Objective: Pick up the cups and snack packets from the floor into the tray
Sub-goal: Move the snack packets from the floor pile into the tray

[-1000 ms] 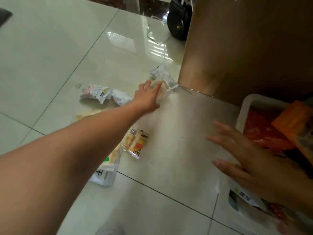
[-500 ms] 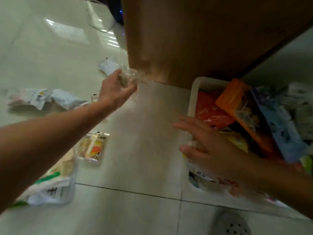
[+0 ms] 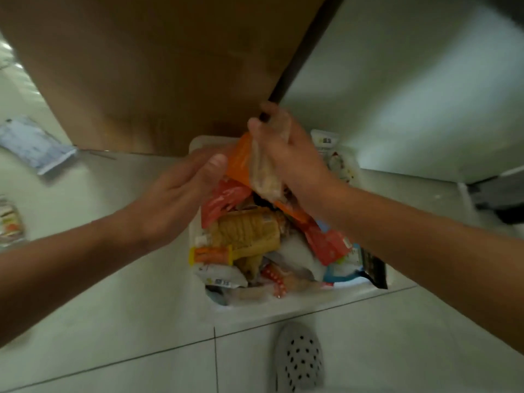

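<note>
From the head view, your right hand (image 3: 286,163) is closed around a clear cup (image 3: 265,173), fingers wrapped over its upper part so the open body hangs down toward the tray (image 3: 195,143). That grip looks chosen for lowering the cup into the pile from above, since the tray is already heaped with packets (image 3: 249,234) and there is little flat room left. The cup sits under your right palm, directly over the far end of the tray, just touching or nearly touching the orange packet (image 3: 239,163) there; motion blur keeps me from saying which.

Your left hand (image 3: 181,194) is open, palm turned inward, fingers loosely extended and gripping nothing. It sits just beside the cup on its left, thumb close to the orange packet, placed as if to steady the pile or guide the cup in.

The tray lies on the floor (image 3: 113,321) below and between both hands, against the foot of a brown cabinet (image 3: 158,66).

Work remains to the left of your left hand: a pale blue packet (image 3: 34,144) lies well apart on the floor beyond your left forearm, and another packet (image 3: 10,222) shows at the frame's left edge. Your grey shoe (image 3: 299,355) stands near the tray's near side.

I judge this cup is about to be let go into the tray.
</note>
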